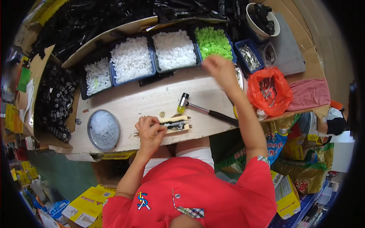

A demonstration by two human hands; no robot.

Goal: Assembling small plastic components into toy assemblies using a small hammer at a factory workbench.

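At the table's front edge lies a small cream-coloured fixture (181, 119) with a grey bar and slim black parts set in it. My left hand (149, 131) is over the fixture's left end, thumb and fingers pinched on a small dark part whose kind I cannot make out. Raised at the front of the tray of bright green plastic pieces (213, 41), my right hand (219, 69) is slightly blurred. Its fingers are curled together, and whatever they hold is hidden. A hammer (205, 110) with a yellow-tipped metal head and black handle lies right of the fixture.
Trays of white plastic pieces (131, 59) line the back. A round dish of clear pieces (103, 129) stands left, beside a carton of black parts (57, 100). At right are a blue tray of metal pins (249, 57), a red plastic bag (266, 93) and a white bowl (274, 22).
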